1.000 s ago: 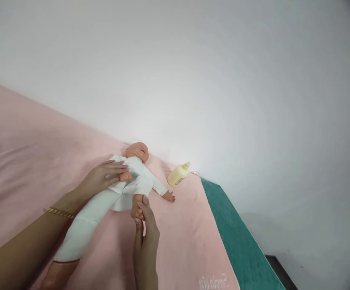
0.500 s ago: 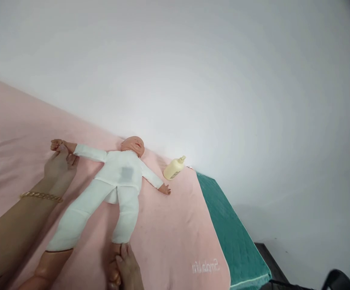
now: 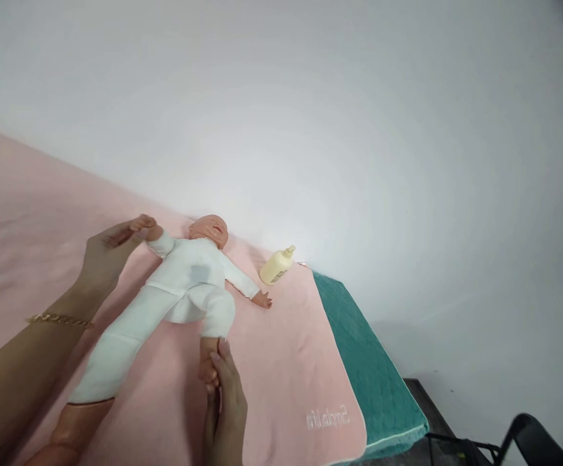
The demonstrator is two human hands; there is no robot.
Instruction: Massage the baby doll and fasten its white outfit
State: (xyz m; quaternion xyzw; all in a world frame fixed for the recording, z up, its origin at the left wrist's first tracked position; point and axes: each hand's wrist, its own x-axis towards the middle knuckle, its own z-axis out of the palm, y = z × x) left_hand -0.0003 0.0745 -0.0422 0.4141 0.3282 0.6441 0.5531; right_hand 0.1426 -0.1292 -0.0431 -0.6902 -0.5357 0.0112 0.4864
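Observation:
A baby doll (image 3: 189, 278) in white clothes lies on its back on a pink towel (image 3: 281, 362), head toward the wall. My left hand (image 3: 104, 255) is closed on the doll's small hand, and that doll arm is bent in toward the shoulder. My right hand (image 3: 223, 395) grips the doll's foot, with that knee bent up toward the belly. The doll's other arm lies stretched out toward a cream lotion bottle (image 3: 275, 266). Its other leg lies straight toward me.
The pink towel covers a teal quilted mat (image 3: 373, 382) whose edge shows at the right. A white wall rises behind. Dark floor and part of a black chair (image 3: 529, 440) show at the bottom right. A gold bracelet (image 3: 61, 319) is on my left wrist.
One second ago arm and knee were folded over the belly; half a second ago both were stretched out; now my hands push them back in, bending elbow and knee.

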